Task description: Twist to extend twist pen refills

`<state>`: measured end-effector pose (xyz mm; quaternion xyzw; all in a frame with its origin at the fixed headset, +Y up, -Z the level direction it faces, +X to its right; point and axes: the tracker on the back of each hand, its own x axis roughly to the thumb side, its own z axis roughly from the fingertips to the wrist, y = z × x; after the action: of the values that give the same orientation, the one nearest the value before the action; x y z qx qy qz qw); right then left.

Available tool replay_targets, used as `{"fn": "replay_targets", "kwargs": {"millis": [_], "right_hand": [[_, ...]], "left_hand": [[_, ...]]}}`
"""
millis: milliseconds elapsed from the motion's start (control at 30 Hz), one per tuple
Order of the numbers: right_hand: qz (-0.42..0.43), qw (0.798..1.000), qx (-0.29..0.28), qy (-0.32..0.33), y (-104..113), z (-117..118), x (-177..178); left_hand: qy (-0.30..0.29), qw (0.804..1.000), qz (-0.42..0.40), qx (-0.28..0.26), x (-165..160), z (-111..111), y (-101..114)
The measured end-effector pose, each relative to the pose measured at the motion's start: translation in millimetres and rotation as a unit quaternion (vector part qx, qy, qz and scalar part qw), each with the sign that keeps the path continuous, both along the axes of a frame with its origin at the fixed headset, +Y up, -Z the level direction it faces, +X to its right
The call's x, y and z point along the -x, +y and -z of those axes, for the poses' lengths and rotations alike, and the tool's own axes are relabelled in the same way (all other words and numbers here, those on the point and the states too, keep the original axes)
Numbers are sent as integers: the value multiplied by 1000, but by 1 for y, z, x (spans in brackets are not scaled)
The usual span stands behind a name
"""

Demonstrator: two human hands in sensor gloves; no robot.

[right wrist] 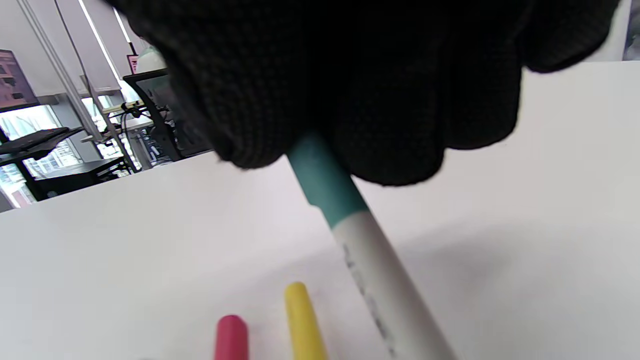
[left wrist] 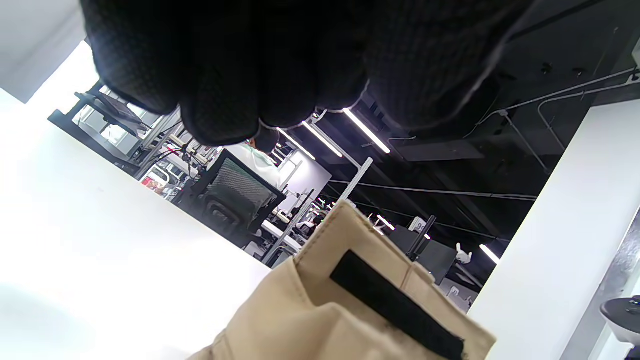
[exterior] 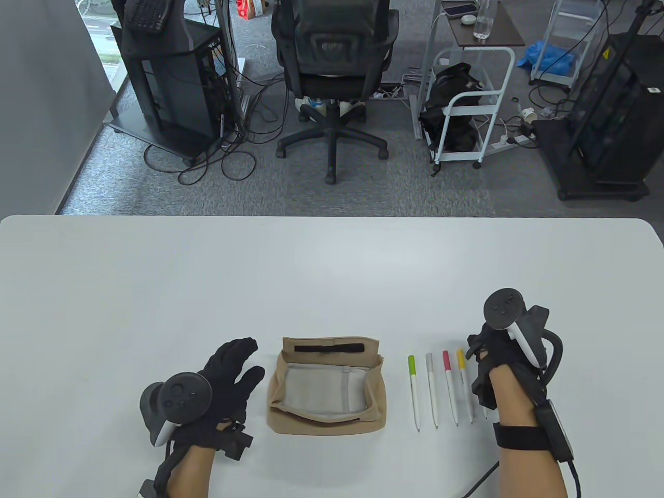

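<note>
A teal pen with a white barrel sits under the right hand, whose fingers pinch its teal cap end; in the table view only its tip shows below the hand, at the right end of the pen row on the desk. Just left of it lie four more pens side by side, apart from one another, caps away from the person: yellow pen, red pen, grey pen and green pen. Left of the row stands a tan pouch, open at the top with a grey lining and a black strip on its flap. Beyond the pouch, the left hand hovers over the desk near the pouch's left side, fingers spread and holding nothing.
</note>
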<state>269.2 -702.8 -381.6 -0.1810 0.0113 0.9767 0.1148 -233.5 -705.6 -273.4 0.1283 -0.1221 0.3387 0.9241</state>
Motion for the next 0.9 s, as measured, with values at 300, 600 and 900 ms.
{"fn": "replay_targets", "kwargs": {"millis": [300, 600, 900], "right_hand": [[-9, 1000, 5, -23, -32, 11, -3], [-20, 999, 21, -32, -51, 17, -4], [-40, 998, 25, -34, -58, 16, -2]], "left_hand": [[0, 1000, 22, -2, -3, -5, -1], [-4, 999, 48, -4, -7, -6, -1], [-4, 999, 50, -5, -8, -6, -2]]}}
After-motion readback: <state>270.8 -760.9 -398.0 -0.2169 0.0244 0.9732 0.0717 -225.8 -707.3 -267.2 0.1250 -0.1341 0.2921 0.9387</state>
